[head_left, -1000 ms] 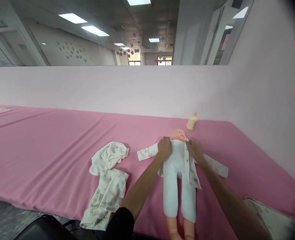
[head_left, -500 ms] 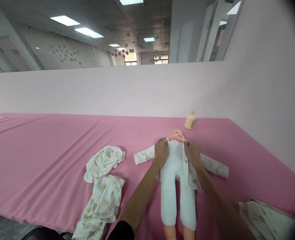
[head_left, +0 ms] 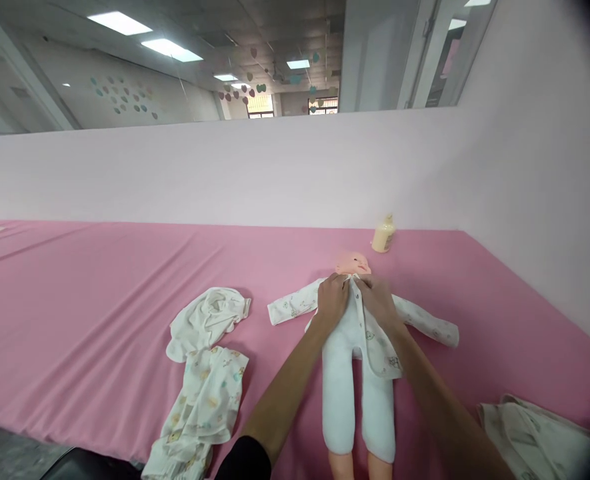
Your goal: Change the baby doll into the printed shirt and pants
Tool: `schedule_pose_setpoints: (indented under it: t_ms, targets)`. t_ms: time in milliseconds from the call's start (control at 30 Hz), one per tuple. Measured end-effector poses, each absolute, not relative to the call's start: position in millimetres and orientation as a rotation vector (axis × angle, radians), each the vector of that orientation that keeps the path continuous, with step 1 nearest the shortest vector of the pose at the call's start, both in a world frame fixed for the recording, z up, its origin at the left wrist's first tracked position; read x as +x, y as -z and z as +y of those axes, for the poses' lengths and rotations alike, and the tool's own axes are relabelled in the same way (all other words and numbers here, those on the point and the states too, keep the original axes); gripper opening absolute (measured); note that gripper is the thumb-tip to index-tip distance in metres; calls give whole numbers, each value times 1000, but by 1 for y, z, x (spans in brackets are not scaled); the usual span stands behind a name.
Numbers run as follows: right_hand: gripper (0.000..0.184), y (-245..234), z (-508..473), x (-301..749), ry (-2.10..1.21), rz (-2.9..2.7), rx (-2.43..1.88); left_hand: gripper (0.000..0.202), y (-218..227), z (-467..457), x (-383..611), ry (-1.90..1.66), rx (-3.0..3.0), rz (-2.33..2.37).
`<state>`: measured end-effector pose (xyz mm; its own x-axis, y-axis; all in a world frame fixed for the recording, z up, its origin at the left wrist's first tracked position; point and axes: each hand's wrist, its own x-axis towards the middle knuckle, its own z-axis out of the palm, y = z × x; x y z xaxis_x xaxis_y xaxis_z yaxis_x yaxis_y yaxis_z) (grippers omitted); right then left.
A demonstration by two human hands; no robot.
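A baby doll [head_left: 353,264] with a white cloth body lies on its back, head away from me. Its arms are inside the sleeves of a white printed baby shirt [head_left: 381,343], whose front hangs open below the neck. My left hand [head_left: 333,297] is closed on the shirt's left front edge at the collar. Pinched in my right hand [head_left: 375,298] is the right front edge, with a row of snaps running down it. Both hands nearly meet under the doll's chin. My fingers partly hide the collar.
A pink sheet [head_left: 99,320] covers the table. Crumpled white baby clothes [head_left: 209,393] lie to the left of the doll. Folded white cloth [head_left: 535,433] lies at the lower right. A pale yellow bottle [head_left: 383,235] stands beyond the doll's head, near the white wall [head_left: 225,173].
Both hands have moved inward along the doll's neck, drawing the two shirt fronts together over the chest. The right front now covers more of the white body.
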<state>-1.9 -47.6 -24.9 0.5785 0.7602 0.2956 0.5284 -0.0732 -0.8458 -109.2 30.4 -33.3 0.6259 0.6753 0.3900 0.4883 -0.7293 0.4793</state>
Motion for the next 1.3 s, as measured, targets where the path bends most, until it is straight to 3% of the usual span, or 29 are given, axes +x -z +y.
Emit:
schedule_pose_setpoints:
  t_ms: [567, 767, 1000, 1300]
  targets:
    - [25, 40, -42, -15, 168, -1356, -1962, 28, 39, 33, -108, -929, 2446, 783]
    - [34, 48, -44, -31, 331, -1441, -1911, 36, 35, 38, -108, -899, 2309, 738]
    - [40, 60, -39, -29, 359, -1365, -1791, 29, 36, 39, -107, -905, 2073, 686]
    - [43, 59, -43, -31, 390, -1494, -1835, 23, 39, 57, -115, -578, 1459, 562]
